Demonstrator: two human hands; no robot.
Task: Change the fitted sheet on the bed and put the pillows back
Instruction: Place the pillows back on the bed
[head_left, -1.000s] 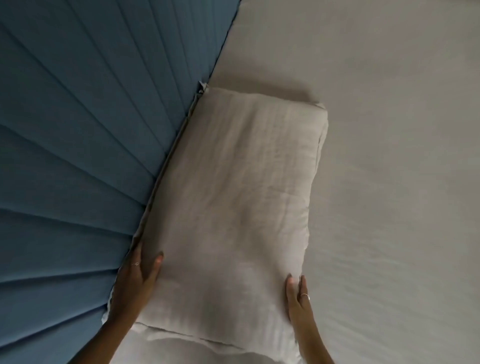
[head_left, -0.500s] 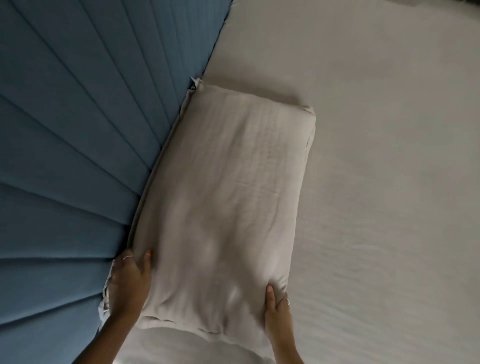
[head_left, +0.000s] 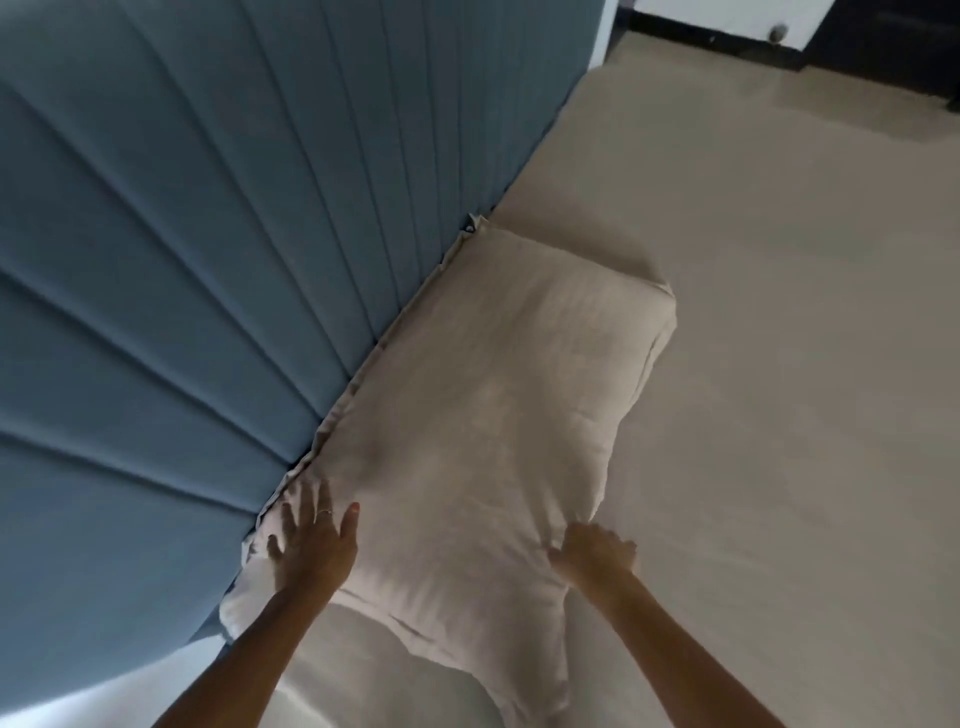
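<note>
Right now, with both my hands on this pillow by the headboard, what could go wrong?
1. Your right hand bunches the pillow's near corner, so the case may stay creased or skewed.
2. Your left hand presses flat at the edge against the blue headboard; a push could wedge loose case fabric into that gap.
3. Dragging the pillow could wrinkle the fitted sheet beneath.

1. The pillow (head_left: 498, 415) is cased in matt beige cloth, softly creased, with a loose flap at its near end.
2. The fitted sheet (head_left: 779, 364) is smooth, matt, pale cloth with faint ripples.
3. The headboard (head_left: 182, 260) is blue padded fabric, channel-stitched, with a dull finish.
</note>
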